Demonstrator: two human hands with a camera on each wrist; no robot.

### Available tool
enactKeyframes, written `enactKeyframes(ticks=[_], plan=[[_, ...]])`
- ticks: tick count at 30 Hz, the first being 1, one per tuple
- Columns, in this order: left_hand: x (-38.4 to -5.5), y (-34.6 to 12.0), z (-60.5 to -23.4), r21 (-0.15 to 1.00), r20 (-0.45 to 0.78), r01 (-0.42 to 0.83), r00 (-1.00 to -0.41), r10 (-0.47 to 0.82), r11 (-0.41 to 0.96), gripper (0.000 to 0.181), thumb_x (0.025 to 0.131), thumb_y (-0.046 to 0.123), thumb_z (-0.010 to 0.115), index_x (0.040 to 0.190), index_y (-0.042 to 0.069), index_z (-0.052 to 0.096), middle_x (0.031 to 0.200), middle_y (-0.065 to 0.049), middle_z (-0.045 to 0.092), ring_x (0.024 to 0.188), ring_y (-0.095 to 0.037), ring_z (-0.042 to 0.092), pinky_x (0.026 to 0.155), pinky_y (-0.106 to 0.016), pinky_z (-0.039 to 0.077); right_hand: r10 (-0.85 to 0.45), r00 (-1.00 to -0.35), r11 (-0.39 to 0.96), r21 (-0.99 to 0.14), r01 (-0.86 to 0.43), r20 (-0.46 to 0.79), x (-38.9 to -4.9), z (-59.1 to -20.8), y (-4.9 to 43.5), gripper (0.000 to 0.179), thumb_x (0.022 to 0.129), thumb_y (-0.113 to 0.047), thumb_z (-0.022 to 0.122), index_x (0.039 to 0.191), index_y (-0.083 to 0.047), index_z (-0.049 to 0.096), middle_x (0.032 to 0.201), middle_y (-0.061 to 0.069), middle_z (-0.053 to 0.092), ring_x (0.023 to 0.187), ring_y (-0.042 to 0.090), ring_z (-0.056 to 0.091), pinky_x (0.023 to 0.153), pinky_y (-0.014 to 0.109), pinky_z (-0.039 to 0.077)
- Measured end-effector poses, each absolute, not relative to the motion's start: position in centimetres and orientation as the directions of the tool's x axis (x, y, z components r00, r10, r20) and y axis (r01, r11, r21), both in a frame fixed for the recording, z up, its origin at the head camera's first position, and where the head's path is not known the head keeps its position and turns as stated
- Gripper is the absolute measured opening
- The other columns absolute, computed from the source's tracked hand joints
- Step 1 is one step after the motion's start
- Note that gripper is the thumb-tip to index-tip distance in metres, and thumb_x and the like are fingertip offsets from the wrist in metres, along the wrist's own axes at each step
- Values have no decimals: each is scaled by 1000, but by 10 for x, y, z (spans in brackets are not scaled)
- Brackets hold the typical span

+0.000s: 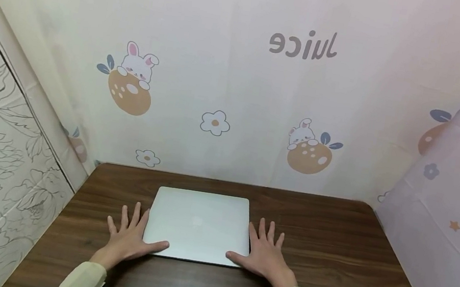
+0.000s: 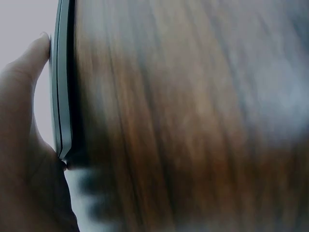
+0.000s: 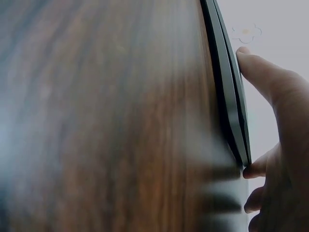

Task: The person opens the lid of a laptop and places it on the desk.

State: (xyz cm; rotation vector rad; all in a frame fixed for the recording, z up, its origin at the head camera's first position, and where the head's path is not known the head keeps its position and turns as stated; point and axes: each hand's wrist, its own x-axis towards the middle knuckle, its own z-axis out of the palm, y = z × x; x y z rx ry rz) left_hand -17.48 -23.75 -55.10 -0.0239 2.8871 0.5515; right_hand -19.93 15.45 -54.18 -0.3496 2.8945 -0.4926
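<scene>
Evenly, we flank the closed silver rectangular laptop [image 1: 200,223], its long axis left to right on the brown wooden table [image 1: 330,248], with left hand [image 1: 127,238] and right hand [image 1: 265,256]: fingers straight, spread, gripping nothing, thumbs touching its top.

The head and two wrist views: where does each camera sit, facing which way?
Head: on the person's head, facing forward and down at a closed silver rectangular laptop on a dark-brown wooden table; left hand, right hand, cream sleeves show.
Left wrist: wrist-worn, facing table and laptop's edge; part of that hand shows.
Right wrist: wrist-worn, facing table and laptop's edge; part of that hand shows.
Wrist views share the laptop's edge and table.
</scene>
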Motion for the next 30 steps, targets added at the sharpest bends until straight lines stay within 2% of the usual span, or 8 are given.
enactKeyframes(ticks=[7,19,30], plan=[[-175,-230,-553,366,-204,-54,-979,23,929,131,75,93,54,166,8,13,172,-19,-14,152,-52,-24,103,-75,-32,-261,-956,915,-348,-203,-131,-198,-541,162,122,77,-90,56,163,-8,28,169,30,9,154,56,-5,113,82,0],[-171,-214,-551,369,-180,-40,-983,29,928,131,75,92,56,166,7,15,172,-20,-9,154,-53,-18,106,-79,-24,-255,-958,919,-342,-198,-131,-196,-543,178,121,78,-89,57,164,-9,27,169,31,9,154,57,-3,113,82,1],[-171,-204,-550,361,-190,-37,-981,34,932,131,75,93,54,166,8,13,173,-17,-11,154,-51,-21,106,-78,-26,-262,-956,920,-332,-206,-132,-194,-541,189,120,79,-88,56,163,-8,28,169,31,9,154,57,-1,112,83,2]])
